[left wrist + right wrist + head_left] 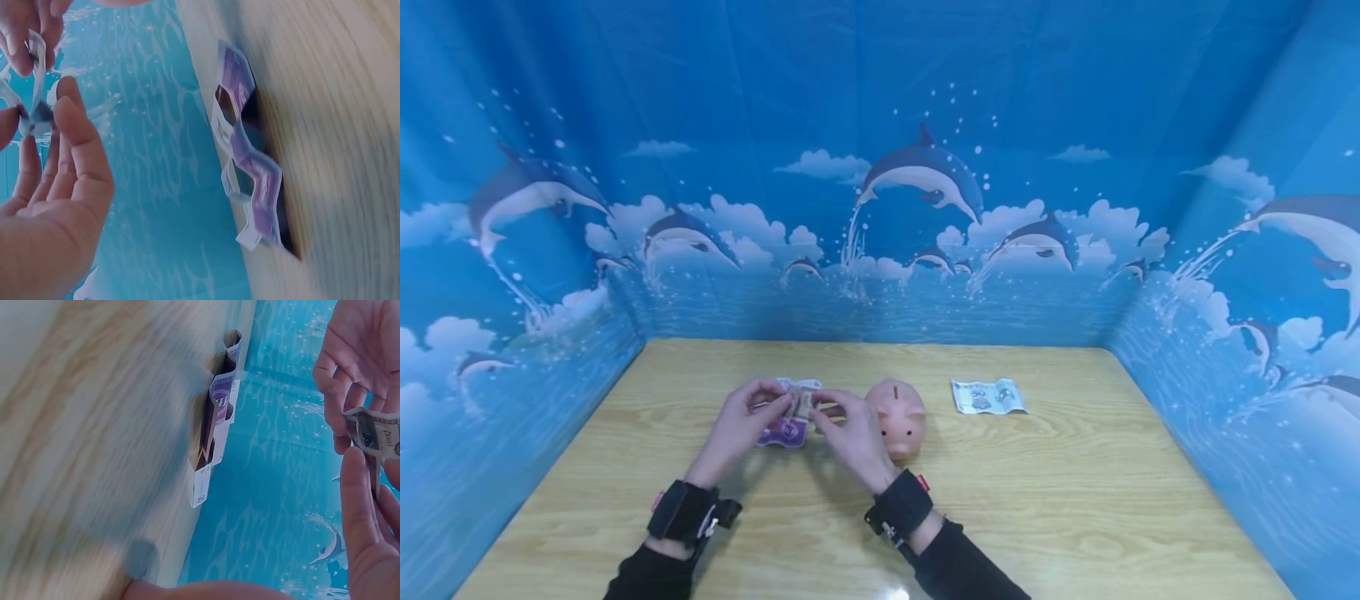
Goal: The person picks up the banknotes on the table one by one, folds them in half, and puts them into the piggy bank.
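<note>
Between both hands, above the table, is a small brownish folded banknote [803, 404]. My left hand [739, 427] pinches its left end between thumb and fingers, and my right hand [854, 433] pinches the right end. Seen from the right wrist, the banknote [382, 432] is bent, with one part standing up and another hanging down. Below the hands lie creased purple and whitish banknotes [786, 433], partly covered by the hands; the left wrist view shows the wavy purple paper [265, 181] standing on the wood. A pink piggy bank [901, 417] sits just right of my right hand, its top slot visible.
A creased pale green-blue banknote [988, 397] marked 50 lies to the right of the piggy bank. The wood-grain table [1075, 500] is bordered at the back and sides by a blue curtain [790, 83] printed with dolphins. Each wrist carries a black strap [681, 510].
</note>
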Demonstrator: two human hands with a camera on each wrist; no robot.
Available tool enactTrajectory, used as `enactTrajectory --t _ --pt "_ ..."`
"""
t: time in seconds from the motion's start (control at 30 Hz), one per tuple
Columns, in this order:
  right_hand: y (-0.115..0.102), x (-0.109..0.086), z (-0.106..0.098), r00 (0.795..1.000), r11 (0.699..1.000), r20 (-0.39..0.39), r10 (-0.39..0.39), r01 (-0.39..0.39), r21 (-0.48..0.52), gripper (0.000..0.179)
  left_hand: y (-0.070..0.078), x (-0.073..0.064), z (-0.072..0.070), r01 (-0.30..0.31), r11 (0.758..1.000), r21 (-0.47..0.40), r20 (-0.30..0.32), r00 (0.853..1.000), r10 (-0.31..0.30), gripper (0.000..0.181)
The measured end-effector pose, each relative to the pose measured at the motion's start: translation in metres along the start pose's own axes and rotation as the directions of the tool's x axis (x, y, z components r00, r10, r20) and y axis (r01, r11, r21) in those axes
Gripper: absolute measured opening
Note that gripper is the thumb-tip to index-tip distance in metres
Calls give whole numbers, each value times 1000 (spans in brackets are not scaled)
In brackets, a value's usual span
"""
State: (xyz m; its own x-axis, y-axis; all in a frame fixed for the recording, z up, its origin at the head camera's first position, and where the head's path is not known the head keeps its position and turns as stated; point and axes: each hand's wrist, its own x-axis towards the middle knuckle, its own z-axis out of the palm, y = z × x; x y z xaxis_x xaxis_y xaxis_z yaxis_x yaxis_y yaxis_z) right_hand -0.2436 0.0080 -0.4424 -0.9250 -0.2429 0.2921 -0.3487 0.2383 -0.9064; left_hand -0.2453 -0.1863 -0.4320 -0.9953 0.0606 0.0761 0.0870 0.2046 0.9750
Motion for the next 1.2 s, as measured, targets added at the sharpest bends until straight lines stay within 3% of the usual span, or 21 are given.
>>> enactTrajectory --t 0.23,0.43,0.57,0.73,1.03,1.2 --pt "-2 1 -1 999 994 26 44 -47 99 33 -1 3 3 7 999 -49 -45 999 -9 31" --pt "1 2 1 999 989 17 28 -30 142 42 -1 3 5 4 998 -64 -54 999 -7 31" --pt "2 3 1 1000 984 13 26 -28 179 46 -1 2 5 -1 999 -38 -61 998 -2 30" --pt "1 4 2 999 971 2 50 -49 232 39 -1 2 6 -12 1000 21 -74 997 14 29" --pt "-4 5 0 992 942 6 127 -122 312 45 2 -2 7 -53 998 -36 -48 998 51 38" --pt "-4 4 -1 990 939 22 139 -139 316 43 3 -2 6 -47 999 -17 -50 998 47 45"
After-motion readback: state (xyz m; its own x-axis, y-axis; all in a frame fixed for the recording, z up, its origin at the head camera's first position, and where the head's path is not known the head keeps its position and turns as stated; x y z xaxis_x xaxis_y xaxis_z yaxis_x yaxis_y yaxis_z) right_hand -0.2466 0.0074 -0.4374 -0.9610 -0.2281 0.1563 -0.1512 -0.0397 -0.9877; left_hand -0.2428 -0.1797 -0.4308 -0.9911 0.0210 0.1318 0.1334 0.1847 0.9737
